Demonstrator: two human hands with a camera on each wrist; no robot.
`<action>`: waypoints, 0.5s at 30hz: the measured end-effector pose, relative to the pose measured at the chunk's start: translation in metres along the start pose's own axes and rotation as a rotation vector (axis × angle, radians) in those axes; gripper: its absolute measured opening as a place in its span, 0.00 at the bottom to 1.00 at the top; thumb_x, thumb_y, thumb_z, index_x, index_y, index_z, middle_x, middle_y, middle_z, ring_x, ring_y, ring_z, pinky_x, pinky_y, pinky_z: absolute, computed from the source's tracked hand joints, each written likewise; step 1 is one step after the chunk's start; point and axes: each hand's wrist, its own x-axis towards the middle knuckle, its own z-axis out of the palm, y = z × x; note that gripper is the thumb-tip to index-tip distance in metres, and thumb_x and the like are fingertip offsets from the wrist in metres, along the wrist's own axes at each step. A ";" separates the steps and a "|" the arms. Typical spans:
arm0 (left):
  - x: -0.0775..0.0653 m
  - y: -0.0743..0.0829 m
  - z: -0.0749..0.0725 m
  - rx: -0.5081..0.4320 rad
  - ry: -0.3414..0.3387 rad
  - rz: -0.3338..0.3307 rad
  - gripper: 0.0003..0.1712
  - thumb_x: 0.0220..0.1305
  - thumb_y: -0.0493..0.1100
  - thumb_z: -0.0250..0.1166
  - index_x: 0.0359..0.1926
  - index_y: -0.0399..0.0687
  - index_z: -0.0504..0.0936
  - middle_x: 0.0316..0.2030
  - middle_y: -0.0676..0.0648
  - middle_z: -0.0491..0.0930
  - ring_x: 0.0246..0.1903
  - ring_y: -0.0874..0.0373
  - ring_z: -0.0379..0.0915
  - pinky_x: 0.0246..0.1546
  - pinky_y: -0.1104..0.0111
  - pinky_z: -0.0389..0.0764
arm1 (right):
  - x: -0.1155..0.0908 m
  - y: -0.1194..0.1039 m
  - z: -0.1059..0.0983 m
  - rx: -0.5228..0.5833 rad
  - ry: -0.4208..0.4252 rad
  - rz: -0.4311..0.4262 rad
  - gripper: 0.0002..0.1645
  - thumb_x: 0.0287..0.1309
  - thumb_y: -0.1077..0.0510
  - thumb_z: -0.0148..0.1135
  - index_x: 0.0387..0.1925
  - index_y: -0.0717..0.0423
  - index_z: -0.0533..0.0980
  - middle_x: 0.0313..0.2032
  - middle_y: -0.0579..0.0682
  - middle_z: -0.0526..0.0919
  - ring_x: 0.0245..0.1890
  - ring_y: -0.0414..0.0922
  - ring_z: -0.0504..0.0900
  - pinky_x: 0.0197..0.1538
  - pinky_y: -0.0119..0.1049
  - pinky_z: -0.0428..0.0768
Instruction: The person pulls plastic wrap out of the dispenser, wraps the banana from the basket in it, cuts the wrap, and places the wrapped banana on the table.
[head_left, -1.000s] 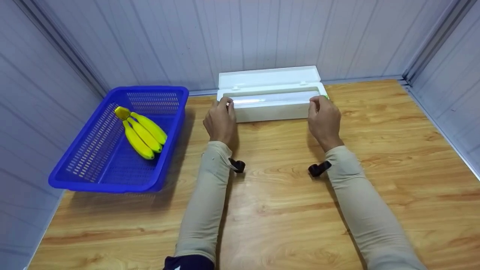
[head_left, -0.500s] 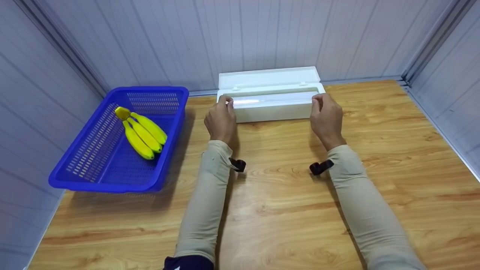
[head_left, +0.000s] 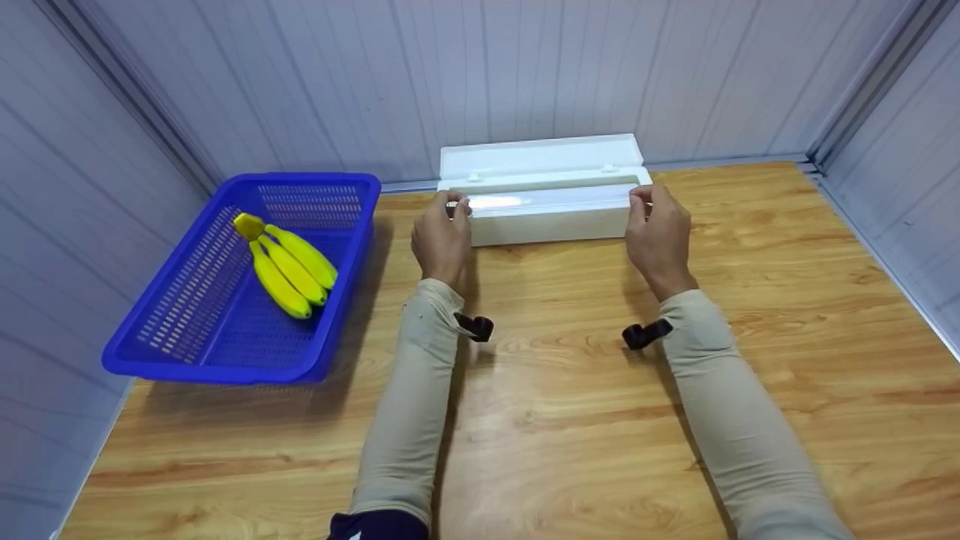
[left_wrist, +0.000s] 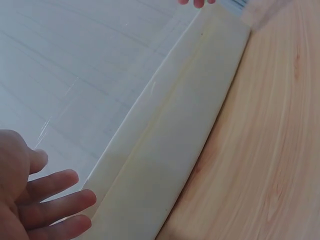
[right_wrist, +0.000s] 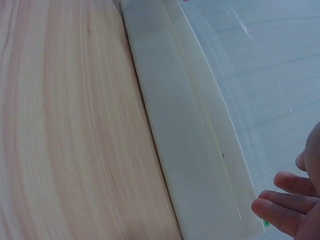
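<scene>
A long white cling film box stands on the table by the back wall, its lid tipped back. Clear, shiny cling film spans the box's opening between my hands. At the left end, my left hand pinches the film's edge between thumb and forefinger. My right hand pinches the other corner at the right end. The left wrist view shows the sheet stretched flat, with the left hand's other fingers spread beside the box front. Right-hand fingers sit near the box's end.
A blue plastic basket stands at the left, holding a bunch of yellow bananas. Panelled walls close off the back and both sides of the wooden table.
My right hand has shifted slightly to the right, past the box's end. The film between the hands looks more taut and brighter. My left hand stays nearly in place.
</scene>
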 end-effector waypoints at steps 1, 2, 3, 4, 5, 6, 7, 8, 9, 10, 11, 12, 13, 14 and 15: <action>0.000 0.000 0.000 -0.015 -0.006 -0.008 0.08 0.72 0.49 0.61 0.42 0.55 0.84 0.33 0.59 0.86 0.33 0.61 0.80 0.37 0.59 0.76 | 0.000 0.000 0.000 -0.003 0.001 0.001 0.12 0.73 0.61 0.53 0.45 0.67 0.78 0.43 0.60 0.84 0.48 0.53 0.83 0.53 0.46 0.81; 0.001 0.000 0.000 -0.034 -0.014 -0.017 0.07 0.73 0.49 0.61 0.42 0.55 0.84 0.32 0.60 0.86 0.32 0.62 0.80 0.37 0.59 0.76 | 0.000 -0.001 0.000 -0.005 0.002 0.001 0.12 0.73 0.61 0.53 0.45 0.67 0.78 0.43 0.60 0.84 0.47 0.53 0.83 0.52 0.46 0.81; 0.001 0.000 -0.001 -0.058 -0.024 -0.029 0.07 0.73 0.49 0.61 0.42 0.56 0.84 0.32 0.60 0.86 0.32 0.63 0.80 0.37 0.60 0.75 | 0.000 -0.001 -0.001 -0.006 0.004 -0.002 0.12 0.73 0.61 0.53 0.45 0.67 0.79 0.43 0.60 0.84 0.47 0.53 0.83 0.52 0.47 0.81; 0.001 0.000 -0.001 -0.098 -0.039 -0.045 0.07 0.73 0.49 0.61 0.42 0.56 0.84 0.33 0.60 0.86 0.31 0.64 0.81 0.37 0.61 0.75 | 0.001 -0.001 -0.001 -0.006 0.007 -0.004 0.12 0.73 0.61 0.53 0.45 0.66 0.79 0.43 0.60 0.85 0.46 0.53 0.83 0.52 0.47 0.80; 0.002 0.000 -0.001 -0.143 -0.052 -0.060 0.07 0.72 0.48 0.62 0.42 0.55 0.84 0.33 0.59 0.87 0.31 0.64 0.82 0.37 0.62 0.75 | 0.001 -0.001 -0.001 -0.001 0.010 -0.006 0.12 0.73 0.61 0.54 0.45 0.67 0.79 0.43 0.60 0.85 0.45 0.53 0.84 0.51 0.47 0.80; 0.002 0.001 -0.001 -0.195 -0.063 -0.076 0.06 0.72 0.47 0.62 0.42 0.54 0.84 0.34 0.57 0.87 0.32 0.64 0.83 0.37 0.62 0.76 | 0.001 -0.001 -0.001 0.004 0.013 -0.007 0.11 0.73 0.62 0.54 0.44 0.67 0.79 0.42 0.60 0.85 0.45 0.53 0.84 0.51 0.48 0.80; 0.002 0.001 -0.001 -0.252 -0.070 -0.089 0.06 0.71 0.46 0.63 0.42 0.52 0.84 0.35 0.55 0.88 0.32 0.63 0.83 0.37 0.63 0.76 | 0.001 -0.001 -0.001 0.012 0.017 -0.008 0.11 0.72 0.62 0.54 0.44 0.67 0.79 0.42 0.60 0.85 0.44 0.54 0.84 0.51 0.48 0.80; 0.003 0.001 -0.001 -0.305 -0.074 -0.101 0.06 0.71 0.45 0.64 0.42 0.50 0.84 0.35 0.52 0.88 0.33 0.62 0.84 0.37 0.64 0.76 | 0.001 -0.001 -0.001 0.020 0.020 -0.009 0.11 0.72 0.62 0.55 0.44 0.67 0.79 0.42 0.60 0.86 0.44 0.54 0.84 0.50 0.48 0.80; 0.003 0.002 -0.001 -0.350 -0.074 -0.109 0.06 0.70 0.44 0.65 0.42 0.49 0.85 0.35 0.50 0.88 0.33 0.61 0.84 0.37 0.65 0.76 | 0.001 -0.001 -0.001 0.029 0.023 -0.007 0.10 0.72 0.63 0.55 0.44 0.67 0.79 0.42 0.60 0.86 0.44 0.54 0.84 0.51 0.48 0.80; 0.003 0.002 -0.001 -0.386 -0.070 -0.111 0.06 0.69 0.43 0.66 0.41 0.47 0.85 0.35 0.47 0.88 0.33 0.60 0.84 0.36 0.66 0.75 | 0.001 -0.001 -0.001 0.039 0.025 -0.004 0.10 0.71 0.63 0.55 0.44 0.66 0.79 0.42 0.60 0.86 0.44 0.53 0.85 0.51 0.48 0.81; 0.004 0.002 -0.002 -0.405 -0.062 -0.108 0.06 0.68 0.42 0.67 0.41 0.45 0.85 0.35 0.45 0.88 0.33 0.59 0.84 0.35 0.67 0.75 | 0.002 -0.001 -0.002 0.049 0.027 -0.001 0.10 0.71 0.63 0.55 0.44 0.66 0.79 0.43 0.59 0.86 0.45 0.53 0.85 0.51 0.47 0.81; 0.004 0.002 -0.002 -0.415 -0.054 -0.104 0.06 0.67 0.42 0.67 0.40 0.45 0.85 0.35 0.44 0.88 0.33 0.59 0.83 0.34 0.67 0.75 | 0.002 -0.001 -0.002 0.058 0.029 0.004 0.10 0.71 0.64 0.55 0.44 0.66 0.80 0.43 0.59 0.86 0.46 0.51 0.85 0.52 0.45 0.81; 0.004 0.003 -0.002 -0.420 -0.046 -0.097 0.06 0.67 0.42 0.68 0.40 0.44 0.85 0.34 0.43 0.87 0.32 0.59 0.82 0.33 0.68 0.74 | 0.002 -0.001 -0.002 0.071 0.031 0.013 0.10 0.71 0.64 0.55 0.44 0.66 0.80 0.44 0.59 0.86 0.47 0.50 0.84 0.52 0.43 0.81; 0.004 0.003 -0.002 -0.418 -0.040 -0.094 0.06 0.66 0.41 0.68 0.40 0.43 0.86 0.33 0.43 0.87 0.31 0.58 0.81 0.32 0.68 0.73 | 0.002 -0.002 -0.002 0.082 0.032 0.024 0.10 0.71 0.63 0.55 0.45 0.66 0.80 0.45 0.58 0.86 0.48 0.48 0.84 0.53 0.42 0.81; 0.004 0.004 -0.003 -0.415 -0.037 -0.091 0.06 0.66 0.41 0.68 0.40 0.43 0.86 0.33 0.43 0.87 0.31 0.59 0.80 0.31 0.69 0.73 | 0.003 -0.002 -0.002 0.092 0.032 0.034 0.10 0.71 0.63 0.56 0.45 0.65 0.80 0.45 0.57 0.86 0.49 0.47 0.84 0.53 0.39 0.80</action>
